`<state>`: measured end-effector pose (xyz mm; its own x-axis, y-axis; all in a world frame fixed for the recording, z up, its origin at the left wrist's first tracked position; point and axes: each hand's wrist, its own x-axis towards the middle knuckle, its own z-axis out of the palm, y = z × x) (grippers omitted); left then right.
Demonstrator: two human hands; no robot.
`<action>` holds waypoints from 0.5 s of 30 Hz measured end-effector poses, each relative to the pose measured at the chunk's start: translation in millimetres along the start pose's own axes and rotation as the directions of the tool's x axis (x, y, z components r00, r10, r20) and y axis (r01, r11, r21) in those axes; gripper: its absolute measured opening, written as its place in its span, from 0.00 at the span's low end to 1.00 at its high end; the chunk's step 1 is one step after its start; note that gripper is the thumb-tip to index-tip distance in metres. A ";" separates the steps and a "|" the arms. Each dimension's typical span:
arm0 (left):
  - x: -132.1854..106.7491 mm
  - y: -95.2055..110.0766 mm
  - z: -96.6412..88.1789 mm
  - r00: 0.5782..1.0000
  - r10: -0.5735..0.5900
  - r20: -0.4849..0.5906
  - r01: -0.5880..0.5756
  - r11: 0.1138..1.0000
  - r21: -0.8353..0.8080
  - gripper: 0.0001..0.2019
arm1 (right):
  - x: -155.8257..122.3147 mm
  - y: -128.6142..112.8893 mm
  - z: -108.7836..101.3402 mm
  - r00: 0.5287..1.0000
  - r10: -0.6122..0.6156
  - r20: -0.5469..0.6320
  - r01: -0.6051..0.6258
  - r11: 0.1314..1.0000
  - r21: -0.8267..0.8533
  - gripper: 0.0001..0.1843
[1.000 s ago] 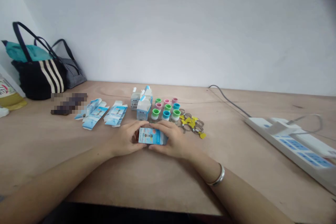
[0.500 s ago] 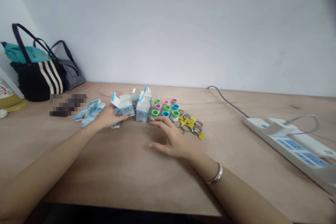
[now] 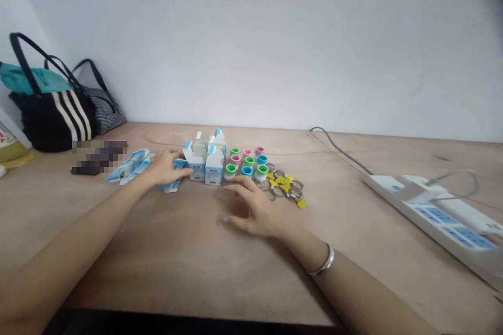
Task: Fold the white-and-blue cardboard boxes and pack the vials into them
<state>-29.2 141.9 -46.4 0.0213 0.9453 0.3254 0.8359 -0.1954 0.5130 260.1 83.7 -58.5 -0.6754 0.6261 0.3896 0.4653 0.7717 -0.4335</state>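
Nine bright-rimmed jars (image 3: 249,163), four open boxes (image 3: 197,170)

Open blue-and-white boxes (image 3: 212,171) stand upright, clustered just left of 9 bright-rimmed jars (image 3: 249,165).

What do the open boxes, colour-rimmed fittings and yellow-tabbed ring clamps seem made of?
Small open blue-and-white boxes: probably thin satin card, from the folded flaps.
Short round fittings with green, blue and pink rims: likely smooth plastic, from the even, bright colour.
Round grey clamps: apparently dull metal, from the thin bands; their solidly yellow tabs perhaps plastic.
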 end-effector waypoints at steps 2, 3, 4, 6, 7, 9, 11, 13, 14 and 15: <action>-4.2 -7.3 -16.0 0.991 -0.102 -0.084 0.120 0.959 0.258 0.18 | -0.3 1.2 1.0 1.000 0.004 0.008 -0.004 1.000 0.004 0.30; -6.8 -13.5 -23.5 0.980 -0.150 -0.135 0.188 0.917 0.352 0.20 | -0.4 1.5 1.4 1.000 0.005 0.009 -0.005 1.000 0.007 0.30; -9.5 -21.3 -30.0 0.968 -0.181 -0.175 0.238 0.886 0.398 0.22 | -0.4 1.7 1.8 1.000 0.006 0.010 -0.006 1.000 0.010 0.30; -14.9 -39.1 -39.1 0.963 -0.197 -0.182 0.260 0.855 0.448 0.27 | -0.2 1.6 2.2 1.000 0.005 0.011 -0.005 1.000 0.016 0.30; -17.5 -47.3 -41.7 0.961 -0.203 -0.187 0.269 0.845 0.462 0.28 | 0.0 1.3 2.3 1.000 0.002 0.008 -0.003 1.000 0.018 0.29; -22.2 -56.6 -44.7 0.965 -0.198 -0.174 0.260 0.828 0.496 0.26 | 0.3 0.5 2.0 1.000 -0.002 0.000 0.002 1.000 0.019 0.29; -27.0 -51.1 -47.6 0.968 -0.135 -0.212 0.231 0.808 0.542 0.23 | 0.5 -0.7 1.4 1.000 -0.006 -0.008 0.006 1.000 0.022 0.29; -33.3 -30.7 -51.5 0.948 0.016 -0.317 0.183 0.788 0.588 0.19 | 0.5 -1.7 1.1 1.000 0.000 -0.022 0.001 0.999 0.037 0.29; -37.2 -17.0 -53.1 0.910 0.086 -0.405 0.189 0.785 0.591 0.18 | 0.5 -1.9 1.3 0.999 0.010 -0.035 -0.009 0.999 0.051 0.29; -41.8 -2.7 -53.5 0.870 0.164 -0.465 0.159 0.800 0.578 0.16 | 0.6 -1.6 1.7 0.998 0.029 -0.061 -0.025 0.997 0.070 0.28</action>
<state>-61.7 89.0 -18.9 -0.0999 0.6687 0.7368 0.9894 0.1449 0.0027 258.0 82.6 -58.9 -0.6258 0.6537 0.4255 0.4409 0.7465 -0.4984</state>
